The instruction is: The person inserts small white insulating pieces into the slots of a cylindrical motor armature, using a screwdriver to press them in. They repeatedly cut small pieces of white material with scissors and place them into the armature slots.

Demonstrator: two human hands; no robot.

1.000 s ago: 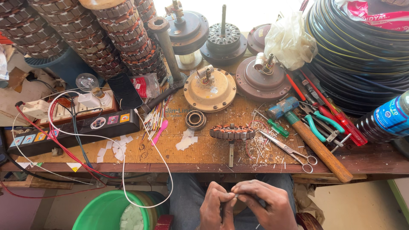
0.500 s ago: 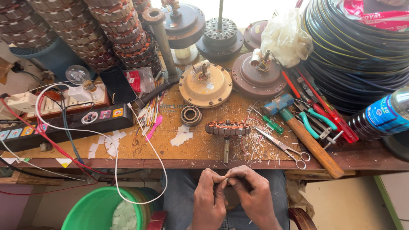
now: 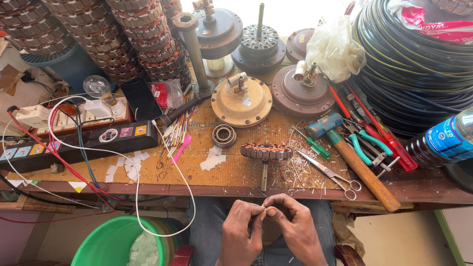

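My left hand and my right hand meet fingertip to fingertip over my lap, just below the workbench edge. Between the thumbs and forefingers they pinch a tiny white piece; its shape is too small to tell. Closest on the bench, straight above the hands, lies a wound stator with copper coils on a short shaft. White paper scraps and wire clippings lie around it.
On the bench are a bearing, a cream motor housing, a brown one, scissors, a hammer, pliers and a bottle. Black cable coils fill the right. Power strip left; green bucket below.
My hands have moved up a little and their fingertips have drawn together on the small piece. The view has shifted slightly over the bench.
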